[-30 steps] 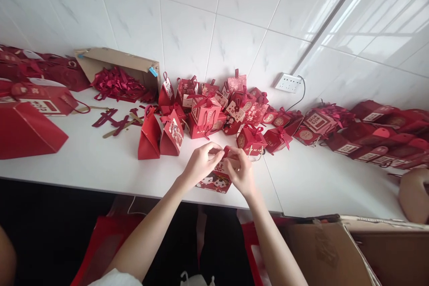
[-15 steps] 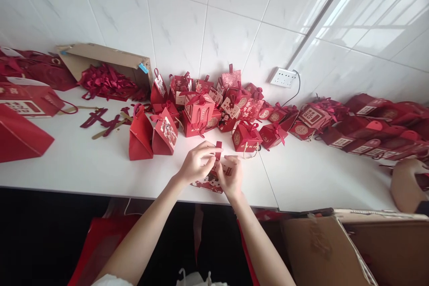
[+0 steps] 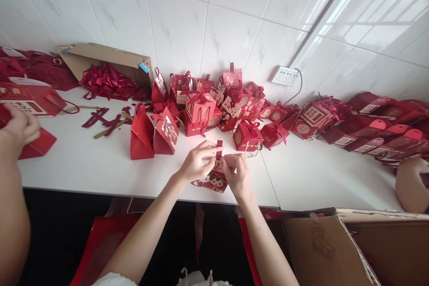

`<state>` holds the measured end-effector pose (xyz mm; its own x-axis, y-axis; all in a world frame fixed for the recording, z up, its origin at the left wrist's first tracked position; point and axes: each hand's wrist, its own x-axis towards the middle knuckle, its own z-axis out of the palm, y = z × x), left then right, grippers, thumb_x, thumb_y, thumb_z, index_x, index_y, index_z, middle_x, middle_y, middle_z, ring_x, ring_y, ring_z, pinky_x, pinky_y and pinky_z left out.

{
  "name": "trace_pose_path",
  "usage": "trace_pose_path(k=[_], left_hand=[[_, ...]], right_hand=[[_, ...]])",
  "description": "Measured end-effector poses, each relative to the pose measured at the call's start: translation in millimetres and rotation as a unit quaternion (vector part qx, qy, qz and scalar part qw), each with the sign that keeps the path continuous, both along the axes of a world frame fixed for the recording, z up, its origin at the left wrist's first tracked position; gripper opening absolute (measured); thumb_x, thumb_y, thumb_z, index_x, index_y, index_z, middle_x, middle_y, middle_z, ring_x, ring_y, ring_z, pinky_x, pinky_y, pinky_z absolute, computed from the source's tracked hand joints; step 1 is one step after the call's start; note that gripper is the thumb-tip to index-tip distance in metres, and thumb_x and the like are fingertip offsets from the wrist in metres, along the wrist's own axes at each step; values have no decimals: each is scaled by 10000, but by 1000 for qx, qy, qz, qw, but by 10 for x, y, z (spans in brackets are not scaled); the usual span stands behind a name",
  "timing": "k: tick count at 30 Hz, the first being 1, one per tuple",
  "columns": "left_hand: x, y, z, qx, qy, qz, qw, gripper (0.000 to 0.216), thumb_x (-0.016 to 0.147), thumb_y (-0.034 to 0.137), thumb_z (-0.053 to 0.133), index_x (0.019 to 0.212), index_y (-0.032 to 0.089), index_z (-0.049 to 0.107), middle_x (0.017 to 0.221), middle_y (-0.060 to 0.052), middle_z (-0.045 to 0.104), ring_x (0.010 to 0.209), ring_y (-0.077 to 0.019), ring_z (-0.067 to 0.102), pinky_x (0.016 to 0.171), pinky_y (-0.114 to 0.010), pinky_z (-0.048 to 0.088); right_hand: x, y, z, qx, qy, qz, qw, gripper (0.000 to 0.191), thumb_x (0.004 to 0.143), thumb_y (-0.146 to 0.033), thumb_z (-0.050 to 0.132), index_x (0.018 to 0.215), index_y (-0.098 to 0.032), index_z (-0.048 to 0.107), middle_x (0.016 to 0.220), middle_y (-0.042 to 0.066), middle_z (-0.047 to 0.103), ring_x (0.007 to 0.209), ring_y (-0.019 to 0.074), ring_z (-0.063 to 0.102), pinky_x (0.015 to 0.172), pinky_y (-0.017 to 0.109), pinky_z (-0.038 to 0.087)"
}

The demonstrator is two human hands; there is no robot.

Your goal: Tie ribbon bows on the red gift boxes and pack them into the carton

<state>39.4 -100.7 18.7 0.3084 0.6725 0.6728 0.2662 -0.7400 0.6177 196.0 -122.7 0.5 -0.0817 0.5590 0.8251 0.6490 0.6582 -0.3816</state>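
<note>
Left hand (image 3: 197, 163) bent at the knuckles, the person in front of me works at the near edge of a white table (image 3: 100, 163), with the right hand (image 3: 238, 176) close beside it, so that the fingertips of both nearly meet. Between and below them, near the table's front edge, sits a small printed box (image 3: 210, 183), red with cartoon figures on its front, partly covered by the hands. A short dark red ribbon tab (image 3: 219, 153) rises from its top, and the left forefinger lies across it. The right thumb and fingers are curled at the top of the box; whether either hand is pinching tight, I cannot tell. Beyond them, a little to the left, stand two peaked red boxes (image 3: 142, 138), and behind those a crowded cluster of small red boxes (image 3: 200, 109), many tied with ribbon. A red box with a rope handle (image 3: 247, 137) stands near the right hand. Farther left, an open carton (image 3: 107, 51) lies on its side with a heap of ribbons (image 3: 107, 81), and loose strips (image 3: 95, 117) are scattered before it. At the far left, a co-worker's hand (image 3: 20, 129) is over another red box (image 3: 38, 145). White tiles (image 3: 177, 18) line the wall behind.
</note>
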Motion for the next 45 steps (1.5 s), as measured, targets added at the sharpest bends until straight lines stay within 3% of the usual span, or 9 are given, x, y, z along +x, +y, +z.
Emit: trace_pose_path(k=[6, 16, 24, 27, 29, 33, 38, 41, 45], left_hand=[[-12, 3, -8, -18, -9, -13, 1000, 304, 845, 165, 468, 1097, 178, 638, 988, -79, 584, 897, -151, 598, 747, -279, 560], [-3, -2, 20, -7, -4, -12, 1000, 298, 857, 156, 460, 1093, 186, 639, 994, -83, 602, 912, -157, 601, 751, -278, 555], [3, 11, 8, 11, 15, -2, 1000, 305, 871, 162, 430, 1101, 189, 629, 989, -79, 596, 889, -155, 601, 741, -286, 549], [24, 15, -18, 25, 8, 6, 1000, 302, 868, 164, 433, 1104, 199, 618, 980, -74, 596, 883, -154, 601, 737, -285, 552], [24, 3, -73, -3, -31, 2, 1000, 345, 867, 188, 449, 1200, 208, 538, 1038, -81, 589, 873, -145, 607, 719, -275, 559], [-46, -64, -300, -135, -90, -21, 987, 664, 812, 270, 559, 1384, 219, 226, 1244, -137, 510, 984, -182, 609, 773, -321, 558], [-57, -252, -447, -207, -15, -48, 977, 616, 713, 295, 668, 1251, 182, 392, 1176, -119, 569, 1037, -238, 595, 876, -381, 512], [87, -395, -301, -129, -14, -4, 991, 523, 713, 264, 662, 1180, 189, 438, 1116, -94, 582, 1010, -227, 593, 862, -372, 511], [364, -548, 11, 35, 3, 20, 999, 521, 726, 229, 639, 1205, 208, 434, 1119, -98, 571, 1049, -242, 555, 904, -404, 474]], right_hand=[[-22, -4, 43, -78, 23, 25, 996, 7, 872, -206, 523, 869, -202, 518, 767, 18, 581, 685, 137, 571, 623, 264, 478], [-16, -10, 114, -187, 75, 85, 976, 115, 874, -275, 515, 811, -200, 575, 739, 6, 580, 700, 144, 547, 661, 273, 447], [20, 8, 127, -232, 93, 107, 962, 158, 864, -317, 524, 781, -193, 575, 712, -9, 573, 640, 128, 534, 608, 252, 435], [-6, 21, 109, -211, 97, 91, 968, 175, 863, -318, 519, 749, -189, 553, 698, -8, 560, 626, 126, 524, 604, 254, 438], [-12, 24, 93, -193, 93, 85, 973, 172, 866, -311, 511, 753, -189, 554, 710, -1, 564, 641, 131, 528, 618, 261, 441], [83, -16, 68, -222, 126, 105, 961, 171, 867, -323, 516, 792, -186, 585, 748, 11, 584, 683, 138, 547, 640, 266, 442], [362, -142, 3, -252, 355, 132, 891, 209, 808, -379, 595, 744, -188, 543, 651, -29, 542, 575, 107, 516, 550, 234, 417], [536, -232, -39, -221, 435, 129, 863, 226, 777, -406, 626, 771, -208, 516, 656, -39, 545, 576, 109, 545, 577, 258, 457], [777, -421, -59, -220, 441, 100, 864, 382, 728, -465, 666, 1000, -240, 521, 843, 32, 642, 797, 206, 649, 723, 394, 520]])
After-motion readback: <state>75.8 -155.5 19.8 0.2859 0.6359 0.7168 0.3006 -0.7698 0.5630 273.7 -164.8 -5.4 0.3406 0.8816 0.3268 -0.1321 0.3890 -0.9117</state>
